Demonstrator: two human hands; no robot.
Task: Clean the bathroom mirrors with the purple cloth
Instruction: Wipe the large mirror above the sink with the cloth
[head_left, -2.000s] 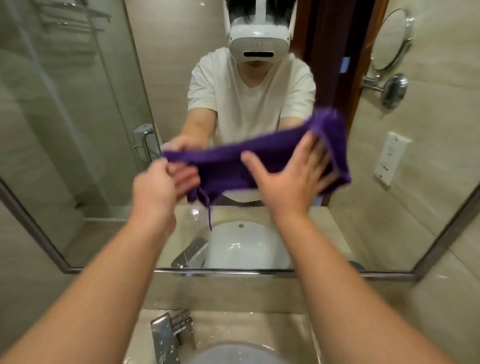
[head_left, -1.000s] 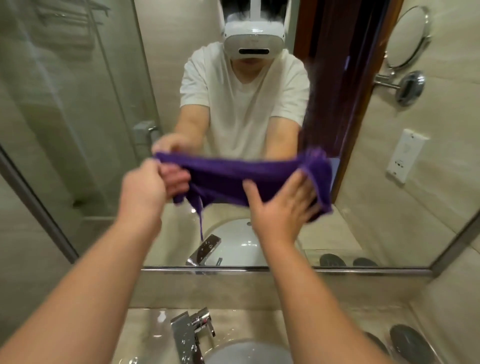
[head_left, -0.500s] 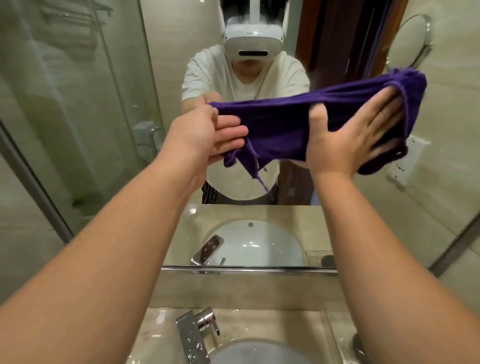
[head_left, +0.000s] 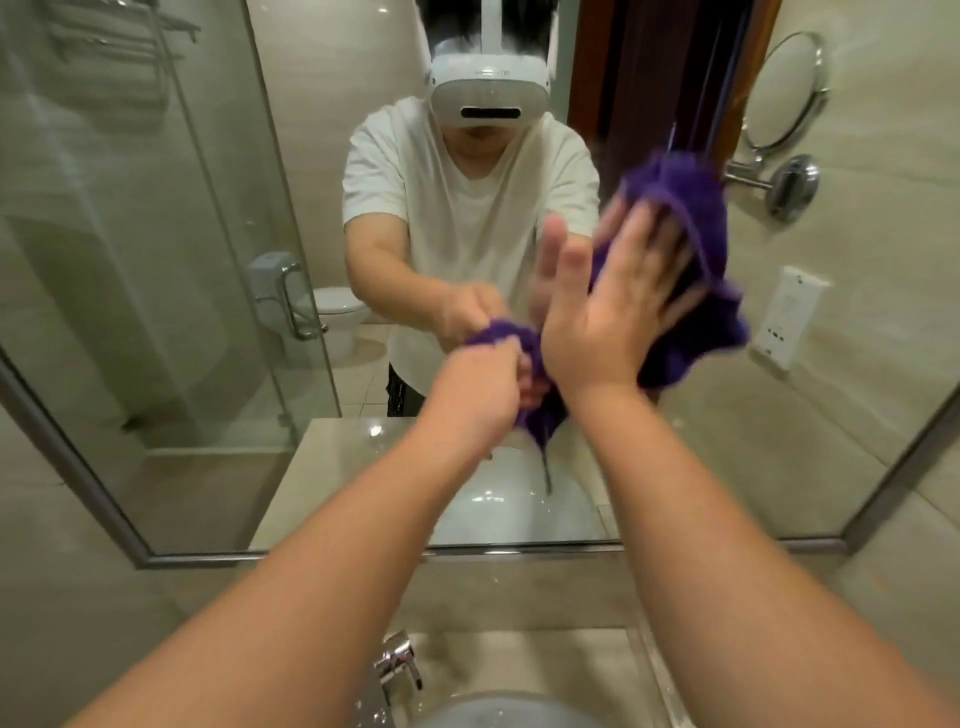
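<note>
**Cloth** (head_left: 693, 332): purple, one. It lies against the mirror (head_left: 171, 338), right of centre, and runs from lower left to upper right. The upper end is blurred.
**Left hand** (head_left: 483, 384): clenched round the bunched lower end of the cloth, with a loose thread hanging below.
**Right hand** (head_left: 613, 317): flat, fingers straight and spread, pressing the upper part of the cloth to the glass.
**Mirror**: wall-mounted, metal-framed, above the counter.
**Tap** (head_left: 397, 662): chrome, at the bottom edge, just behind the basin (head_left: 509, 714).
**Basin**: white, only partly in view.
**Seen as reflections:**
- a person in a white T-shirt and white headset (head_left: 488, 88)
- a glass shower door (head_left: 208, 208)
- a toilet (head_left: 337, 312)
- a round mirror (head_left: 784, 88) on a wall arm
- a socket (head_left: 787, 317)
</note>
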